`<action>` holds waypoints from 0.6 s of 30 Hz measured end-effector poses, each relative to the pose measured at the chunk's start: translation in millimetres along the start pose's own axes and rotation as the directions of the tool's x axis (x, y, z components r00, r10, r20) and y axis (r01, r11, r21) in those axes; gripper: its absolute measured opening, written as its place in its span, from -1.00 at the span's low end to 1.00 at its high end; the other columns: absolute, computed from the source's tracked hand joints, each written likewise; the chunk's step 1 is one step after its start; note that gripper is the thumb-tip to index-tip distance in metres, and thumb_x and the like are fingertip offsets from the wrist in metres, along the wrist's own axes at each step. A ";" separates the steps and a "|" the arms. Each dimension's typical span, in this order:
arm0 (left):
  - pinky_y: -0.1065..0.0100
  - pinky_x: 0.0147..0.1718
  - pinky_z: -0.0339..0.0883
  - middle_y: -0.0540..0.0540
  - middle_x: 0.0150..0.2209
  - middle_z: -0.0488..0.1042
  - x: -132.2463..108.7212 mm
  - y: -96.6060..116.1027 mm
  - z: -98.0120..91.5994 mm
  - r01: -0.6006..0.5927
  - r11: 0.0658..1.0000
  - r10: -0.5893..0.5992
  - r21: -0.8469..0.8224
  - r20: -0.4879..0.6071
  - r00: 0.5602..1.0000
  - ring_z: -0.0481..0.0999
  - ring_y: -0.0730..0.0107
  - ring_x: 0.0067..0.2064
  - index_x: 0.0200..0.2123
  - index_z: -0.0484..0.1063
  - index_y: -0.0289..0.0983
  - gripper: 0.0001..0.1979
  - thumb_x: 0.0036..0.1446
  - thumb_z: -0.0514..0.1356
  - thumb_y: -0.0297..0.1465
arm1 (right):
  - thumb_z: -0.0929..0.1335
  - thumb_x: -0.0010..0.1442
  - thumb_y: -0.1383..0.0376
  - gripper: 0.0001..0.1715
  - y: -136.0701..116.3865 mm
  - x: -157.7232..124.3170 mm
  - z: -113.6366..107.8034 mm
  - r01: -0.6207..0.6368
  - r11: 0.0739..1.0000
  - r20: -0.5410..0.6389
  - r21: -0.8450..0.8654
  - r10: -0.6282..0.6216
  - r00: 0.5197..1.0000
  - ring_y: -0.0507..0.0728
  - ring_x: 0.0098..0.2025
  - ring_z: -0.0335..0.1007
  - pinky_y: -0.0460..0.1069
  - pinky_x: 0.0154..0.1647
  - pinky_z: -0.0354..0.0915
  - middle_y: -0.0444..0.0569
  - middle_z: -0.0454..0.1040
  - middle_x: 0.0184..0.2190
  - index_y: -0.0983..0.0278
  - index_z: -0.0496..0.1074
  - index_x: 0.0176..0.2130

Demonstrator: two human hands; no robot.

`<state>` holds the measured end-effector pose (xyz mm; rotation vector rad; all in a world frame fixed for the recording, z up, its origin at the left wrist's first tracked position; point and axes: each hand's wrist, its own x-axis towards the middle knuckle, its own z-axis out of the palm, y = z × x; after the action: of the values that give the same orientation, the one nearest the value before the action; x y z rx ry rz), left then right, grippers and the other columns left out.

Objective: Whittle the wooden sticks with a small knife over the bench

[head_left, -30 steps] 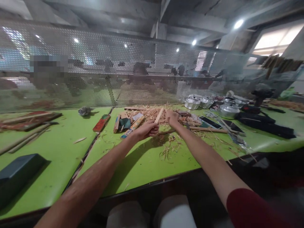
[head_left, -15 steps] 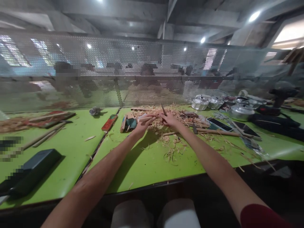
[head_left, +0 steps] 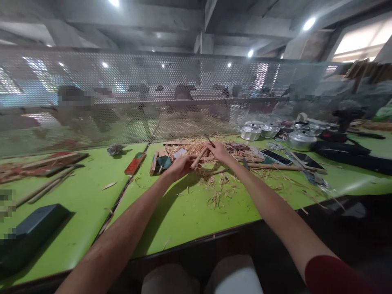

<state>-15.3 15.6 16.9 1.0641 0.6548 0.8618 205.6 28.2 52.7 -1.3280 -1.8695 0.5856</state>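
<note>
The left hand (head_left: 183, 165) is gripping 1 wooden stick (head_left: 199, 158) over the green table (head_left: 196, 216), near wood shavings (head_left: 196, 145). The right hand (head_left: 218, 151) is holding 1 thin, dark tool (head_left: 210, 141).

Interior of a workshop, evidently one for handwork in wood. Pale shavings (head_left: 219, 199) lie heaped and scattered over a bright green worktop (head_left: 165, 220), beside a long wooden handle (head_left: 272, 166). The left hand (head_left: 179, 166) holds a wooden stick (head_left: 199, 157); the right hand (head_left: 220, 152) grips a slim dark tool (head_left: 210, 141). Further wooden strips (head_left: 50, 160) and shavings occupy the adjoining surface at left. A perforated metal screen (head_left: 171, 73) borders the bench; through it, blurred figures (head_left: 183, 93) indicate a shared room. Overhead, bare concrete beams (head_left: 137, 24) and bright lamps (head_left: 309, 23) suggest a large, plainly finished building.
</note>
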 end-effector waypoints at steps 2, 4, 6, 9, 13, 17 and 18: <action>0.42 -0.46 0.43 -0.19 -0.34 0.57 -2.7 1.3 4.7 0.056 0.998 -0.056 0.016 0.028 0.998 0.55 0.39 -0.42 -0.15 0.48 -0.35 -0.87 0.27 0.17 -0.46 | 0.23 0.53 0.08 -0.51 -0.4 0.1 0.5 0.055 0.994 0.041 -0.094 -0.051 0.998 0.05 -0.40 0.41 -0.10 -0.29 0.29 0.01 0.58 -0.35 0.33 0.59 -0.15; 0.48 -0.56 0.28 -0.06 -0.46 0.46 -5.5 -0.2 11.2 0.108 0.991 -0.115 0.082 0.085 0.990 0.41 0.50 -0.52 -0.26 0.40 -0.30 -0.95 0.24 0.22 -0.45 | 0.21 0.55 0.12 -0.51 -3.6 -0.8 4.0 0.099 0.978 0.052 -0.182 -0.091 0.994 0.06 -0.36 0.43 -0.10 -0.25 0.29 0.02 0.59 -0.30 0.36 0.60 -0.03; 0.53 -0.63 0.09 0.06 -0.55 0.31 -6.9 -3.3 17.4 0.145 0.979 -0.159 0.146 0.085 0.984 0.25 0.60 -0.60 -0.34 0.30 -0.26 -0.85 0.21 0.25 -0.49 | 0.18 0.57 0.17 -0.49 -9.4 -3.1 8.1 0.114 0.961 0.017 -0.253 -0.114 0.993 0.06 -0.33 0.43 -0.09 -0.23 0.28 0.05 0.61 -0.25 0.40 0.50 0.22; 0.55 -0.65 -0.04 0.15 -0.60 0.16 -5.6 -7.0 23.7 0.142 0.980 -0.139 0.136 -0.037 0.990 0.11 0.64 -0.64 -0.40 0.17 -0.21 -0.77 0.22 0.19 -0.53 | 0.15 0.57 0.27 -0.41 -19.6 -7.4 11.2 0.064 0.920 -0.129 -0.386 -0.123 0.984 0.10 -0.23 0.49 -0.07 -0.14 0.29 0.13 0.64 -0.13 0.40 0.22 0.46; 0.54 -0.61 0.06 0.15 -0.59 0.17 -2.0 -7.5 29.0 0.045 0.991 -0.021 0.127 -0.183 0.983 0.17 0.59 -0.62 -0.37 0.14 -0.19 -0.79 0.21 0.12 -0.57 | 0.24 0.46 0.33 -0.55 -30.9 -10.5 16.5 -0.033 0.804 -0.095 -0.593 -0.029 0.995 0.18 -0.02 0.53 -0.05 -0.02 0.30 0.17 0.63 0.00 0.34 0.54 0.20; 0.53 -0.56 0.13 0.17 -0.54 0.17 0.4 -12.6 34.1 -0.079 0.974 0.108 0.210 -0.127 0.986 0.20 0.57 -0.59 -0.28 0.19 -0.19 -0.82 0.18 0.13 -0.57 | 0.31 0.38 0.29 -0.63 -39.8 -12.4 31.3 -0.097 0.718 0.008 -0.689 0.141 0.990 0.24 -0.04 0.59 -0.04 -0.09 0.37 0.20 0.65 -0.06 0.38 0.63 0.02; 0.52 -0.54 0.15 0.16 -0.53 0.18 1.3 -15.1 34.5 -0.112 0.963 0.141 0.245 -0.103 0.985 0.21 0.56 -0.57 -0.25 0.20 -0.20 -0.83 0.19 0.14 -0.56 | 0.32 0.37 0.28 -0.62 -41.8 -12.8 34.5 -0.112 0.696 0.007 -0.709 0.166 0.986 0.26 -0.03 0.60 -0.04 -0.09 0.39 0.23 0.65 -0.06 0.40 0.63 0.02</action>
<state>17.5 -2.8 15.1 1.2889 0.8125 0.9807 156.0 3.4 58.1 -1.9728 -2.1639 -0.0656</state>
